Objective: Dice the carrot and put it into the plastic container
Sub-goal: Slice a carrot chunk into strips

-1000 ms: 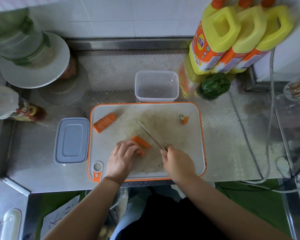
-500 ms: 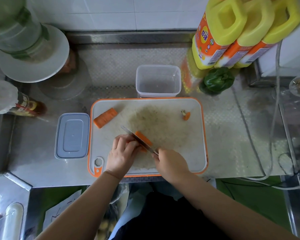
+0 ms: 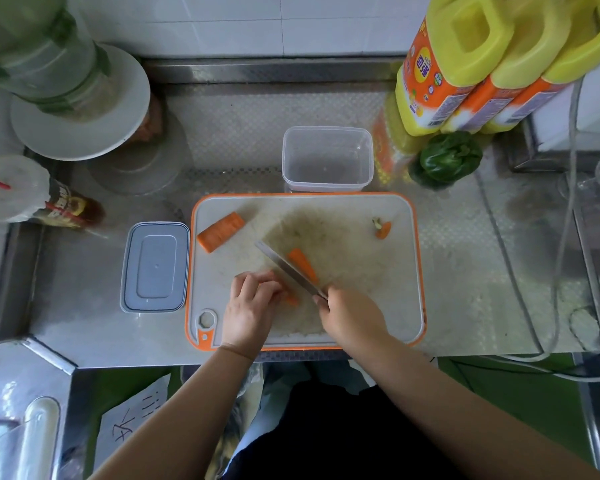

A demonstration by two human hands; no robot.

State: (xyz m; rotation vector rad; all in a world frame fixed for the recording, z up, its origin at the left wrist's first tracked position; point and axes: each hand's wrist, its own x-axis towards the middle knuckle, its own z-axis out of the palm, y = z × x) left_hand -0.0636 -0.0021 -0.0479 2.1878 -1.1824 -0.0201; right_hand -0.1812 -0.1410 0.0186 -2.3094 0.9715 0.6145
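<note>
Head view gives us a carrot strip on the cutting board, beside the knife blade. Our right hand grips the knife handle. Our left hand curls its fingers over another carrot piece. A larger carrot chunk lies well apart at the board's far left. Beyond the board stands the plastic container on the bench.

Soft even daylight, mild counter glare, strong wide-angle edge distortion, slight blur.
</note>
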